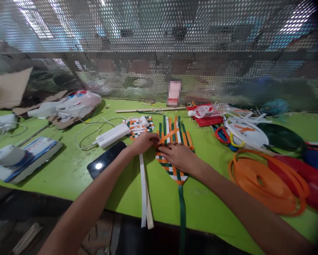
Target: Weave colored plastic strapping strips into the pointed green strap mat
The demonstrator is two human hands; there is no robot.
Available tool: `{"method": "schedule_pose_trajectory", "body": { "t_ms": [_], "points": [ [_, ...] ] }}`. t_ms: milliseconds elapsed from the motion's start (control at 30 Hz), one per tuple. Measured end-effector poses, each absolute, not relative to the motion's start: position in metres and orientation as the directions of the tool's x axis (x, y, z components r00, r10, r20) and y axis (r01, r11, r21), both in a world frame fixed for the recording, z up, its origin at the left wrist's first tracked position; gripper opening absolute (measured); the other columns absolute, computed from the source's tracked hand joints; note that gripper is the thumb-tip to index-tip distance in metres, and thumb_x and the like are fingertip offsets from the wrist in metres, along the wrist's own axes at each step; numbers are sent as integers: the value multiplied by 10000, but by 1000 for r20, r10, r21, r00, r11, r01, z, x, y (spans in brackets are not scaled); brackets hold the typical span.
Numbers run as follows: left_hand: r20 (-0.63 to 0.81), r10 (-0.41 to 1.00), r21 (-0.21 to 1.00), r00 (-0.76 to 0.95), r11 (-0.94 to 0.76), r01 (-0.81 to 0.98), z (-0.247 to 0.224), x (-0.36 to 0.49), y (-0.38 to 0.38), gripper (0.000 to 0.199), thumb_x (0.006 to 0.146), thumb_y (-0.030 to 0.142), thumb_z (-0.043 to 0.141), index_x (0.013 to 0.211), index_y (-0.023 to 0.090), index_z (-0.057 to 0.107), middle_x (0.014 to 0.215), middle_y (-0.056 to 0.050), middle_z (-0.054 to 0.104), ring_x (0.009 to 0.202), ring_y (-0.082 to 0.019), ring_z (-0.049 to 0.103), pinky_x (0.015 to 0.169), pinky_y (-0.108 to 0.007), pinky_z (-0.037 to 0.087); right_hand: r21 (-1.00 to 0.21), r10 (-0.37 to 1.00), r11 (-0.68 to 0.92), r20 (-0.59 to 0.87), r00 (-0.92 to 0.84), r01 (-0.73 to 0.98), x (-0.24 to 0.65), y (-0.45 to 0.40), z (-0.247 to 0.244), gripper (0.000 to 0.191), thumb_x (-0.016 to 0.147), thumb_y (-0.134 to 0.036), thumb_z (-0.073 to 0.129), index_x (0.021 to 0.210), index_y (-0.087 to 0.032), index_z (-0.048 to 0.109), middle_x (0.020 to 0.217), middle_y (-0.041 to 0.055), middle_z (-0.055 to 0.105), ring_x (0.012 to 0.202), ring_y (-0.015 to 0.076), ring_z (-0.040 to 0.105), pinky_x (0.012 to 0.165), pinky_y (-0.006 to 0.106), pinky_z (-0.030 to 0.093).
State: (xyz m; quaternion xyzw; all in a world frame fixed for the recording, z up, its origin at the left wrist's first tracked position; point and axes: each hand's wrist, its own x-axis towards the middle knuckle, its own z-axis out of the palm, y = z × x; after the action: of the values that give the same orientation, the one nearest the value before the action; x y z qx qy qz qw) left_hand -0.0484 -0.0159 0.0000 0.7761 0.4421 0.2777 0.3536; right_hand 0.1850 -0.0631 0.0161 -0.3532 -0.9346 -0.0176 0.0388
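A woven piece of green, orange and white strips [174, 173] lies on the green table, loose strip ends pointing away from me and a long green strip [182, 212] hanging over the near edge. My right hand [178, 156] rests on its weave, fingers stretched out leftward. At its left edge, my left hand [146, 141] has its fingers pinched around an orange strip [171, 134] that slants across the upright strips. The fingertips of both hands nearly meet. Beneath my left hand, a white strip [143, 191] and a pale flat stick [149, 212] run toward me.
A second woven piece [139, 127], a white power strip [113, 135] and a black phone [105, 159] lie left. Farther left are a plastic bag [79, 102] and a package [39, 156]. Coils of orange strip [262, 180] and other colours lie right. Perforated metal [121, 71] stands behind.
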Motion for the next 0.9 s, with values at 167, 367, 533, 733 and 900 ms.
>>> {"method": "schedule_pose_trajectory", "body": {
  "t_ms": [167,367,533,733,900],
  "points": [
    [122,887,705,446,-393,590,-3,-36,-11,244,804,116,559,937,196,748,912,-15,776,876,-188,708,808,-271,541,15,658,750,84,-749,661,184,-63,15,396,1091,-397,400,1430,-278,565,1103,125,692,967,262,651,780,350,457],
    [173,792,579,586,-563,589,3,-30,-3,164,849,126,612,896,181,760,928,-44,750,907,-194,653,872,-295,505,26,648,757,103,-755,653,186,-63,12,386,1094,-390,407,1417,-267,579,1147,142,672,1030,264,635,795,335,442],
    [205,755,573,623,-608,550,3,-31,0,148,857,126,628,894,185,758,934,-46,743,949,-199,638,923,-312,481,40,650,753,112,-752,657,185,-66,14,392,1094,-399,410,1427,-264,567,1161,151,668,1050,279,632,792,343,443],
    [219,723,568,655,-640,517,0,-34,3,180,870,130,615,937,179,774,968,-63,737,974,-212,633,948,-344,475,-21,667,741,150,-730,672,184,-66,10,399,1082,-401,442,1406,-205,567,1184,154,676,1091,301,633,808,378,481],
    [261,732,560,629,-646,519,-1,-35,3,177,891,184,650,975,207,803,1140,-88,714,1089,-230,623,1017,-367,461,-57,648,759,176,-741,649,187,-65,7,436,1076,-416,458,1413,-161,566,1204,163,689,1115,308,637,859,401,480]
  ]
}}
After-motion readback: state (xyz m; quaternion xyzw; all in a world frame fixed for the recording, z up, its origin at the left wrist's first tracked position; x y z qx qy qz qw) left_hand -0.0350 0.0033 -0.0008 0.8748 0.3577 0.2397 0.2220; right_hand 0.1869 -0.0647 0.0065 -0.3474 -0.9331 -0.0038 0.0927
